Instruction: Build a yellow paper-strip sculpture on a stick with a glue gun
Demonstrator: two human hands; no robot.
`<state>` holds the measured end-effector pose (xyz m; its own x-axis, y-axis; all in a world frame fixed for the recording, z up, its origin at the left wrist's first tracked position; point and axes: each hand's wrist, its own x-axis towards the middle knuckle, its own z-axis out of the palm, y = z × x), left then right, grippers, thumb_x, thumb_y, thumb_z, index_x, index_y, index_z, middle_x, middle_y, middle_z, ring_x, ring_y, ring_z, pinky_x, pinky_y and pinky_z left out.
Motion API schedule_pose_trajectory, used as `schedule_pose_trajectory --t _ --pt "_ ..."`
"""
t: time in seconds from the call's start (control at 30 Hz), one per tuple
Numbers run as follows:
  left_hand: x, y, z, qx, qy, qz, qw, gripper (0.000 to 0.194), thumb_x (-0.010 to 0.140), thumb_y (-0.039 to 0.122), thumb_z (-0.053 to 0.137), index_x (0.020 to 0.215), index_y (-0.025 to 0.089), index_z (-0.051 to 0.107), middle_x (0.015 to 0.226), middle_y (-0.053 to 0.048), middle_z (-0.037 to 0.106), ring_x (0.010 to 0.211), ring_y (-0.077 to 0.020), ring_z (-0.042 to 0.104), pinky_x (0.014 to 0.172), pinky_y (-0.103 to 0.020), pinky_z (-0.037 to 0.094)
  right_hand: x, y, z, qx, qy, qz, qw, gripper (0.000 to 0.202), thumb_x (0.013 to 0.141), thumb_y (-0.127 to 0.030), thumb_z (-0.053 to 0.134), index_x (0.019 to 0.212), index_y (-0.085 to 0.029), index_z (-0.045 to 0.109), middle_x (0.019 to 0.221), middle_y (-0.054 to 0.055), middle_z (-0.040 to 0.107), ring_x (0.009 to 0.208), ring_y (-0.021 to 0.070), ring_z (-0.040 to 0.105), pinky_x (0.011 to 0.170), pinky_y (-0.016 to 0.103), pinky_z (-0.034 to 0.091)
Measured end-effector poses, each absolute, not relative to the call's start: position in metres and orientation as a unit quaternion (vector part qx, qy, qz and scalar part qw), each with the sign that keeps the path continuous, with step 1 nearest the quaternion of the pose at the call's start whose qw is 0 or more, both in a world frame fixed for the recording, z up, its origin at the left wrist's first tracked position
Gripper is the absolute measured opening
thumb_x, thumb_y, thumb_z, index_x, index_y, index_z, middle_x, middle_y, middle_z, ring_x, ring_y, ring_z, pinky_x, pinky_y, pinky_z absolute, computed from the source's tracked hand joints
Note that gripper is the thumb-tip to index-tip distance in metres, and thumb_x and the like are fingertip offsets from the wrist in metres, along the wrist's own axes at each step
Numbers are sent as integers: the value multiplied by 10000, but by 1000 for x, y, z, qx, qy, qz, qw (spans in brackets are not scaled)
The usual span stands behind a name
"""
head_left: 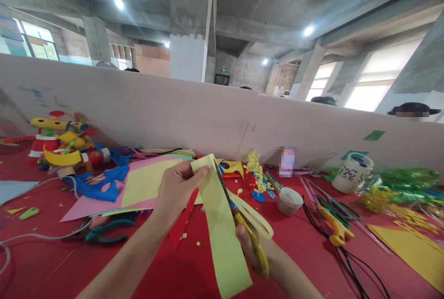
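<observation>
My left hand [183, 185] pinches the top end of a long pale yellow paper strip [222, 239], thumb in front. In my right hand [253, 246] is a pair of scissors [248, 234] with yellow handles. Its blades lie along the strip's right edge, pointing up toward my left hand. A narrow pale yellow sliver [258, 218] curls away to the right of the blades. Part of the right hand's fingers is hidden behind the handles. Under the strip, a piece of red paper [182, 220] and small yellow scraps lie on the red tabletop [169, 271].
Left are paper toys [58, 139], a blue mask [100, 183], colored sheets [138, 188] and green-handled pliers [109, 232]. A small tub [289, 201], a yellow glue gun [335, 227] with a black cord, and a white bucket [354, 174] stand right. A pale partition [194, 114] runs behind.
</observation>
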<state>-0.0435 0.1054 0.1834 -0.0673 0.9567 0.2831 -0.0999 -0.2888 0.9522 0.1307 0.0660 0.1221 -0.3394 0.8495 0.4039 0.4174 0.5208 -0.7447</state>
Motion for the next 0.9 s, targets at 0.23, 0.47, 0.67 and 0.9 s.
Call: schedule_pose_trajectory --t 0.23,0.47,0.67,0.9 --pt "-45 106 182 530 397 607 439 212 646 352 708 738 163 678 654 -5 672 605 -157 611 542 -234 466 130 67 117 -379 -782 263 419 627 844 -649 192 1157 -253 565 926 68 648 908 236 595 864 351 466" --pt "-45 106 183 529 399 607 439 211 637 347 718 737 165 685 655 1 673 602 -150 606 532 -221 460 129 69 115 -374 -767 303 425 633 817 -680 231 1059 -235 609 872 65 650 804 220 610 753 322 503" --pt "-44 106 184 533 395 602 444 232 661 370 698 761 161 682 665 -13 678 628 -169 621 556 -242 478 126 68 116 -374 -742 363 422 655 787 -714 250 988 -212 619 780 55 638 636 183 593 539 259 502" --pt "-41 102 188 535 395 597 449 198 630 343 718 663 157 660 658 -20 680 586 -150 605 502 -218 461 129 67 126 -400 -779 265 405 603 803 -688 246 863 -256 661 583 30 590 603 204 573 665 313 509"
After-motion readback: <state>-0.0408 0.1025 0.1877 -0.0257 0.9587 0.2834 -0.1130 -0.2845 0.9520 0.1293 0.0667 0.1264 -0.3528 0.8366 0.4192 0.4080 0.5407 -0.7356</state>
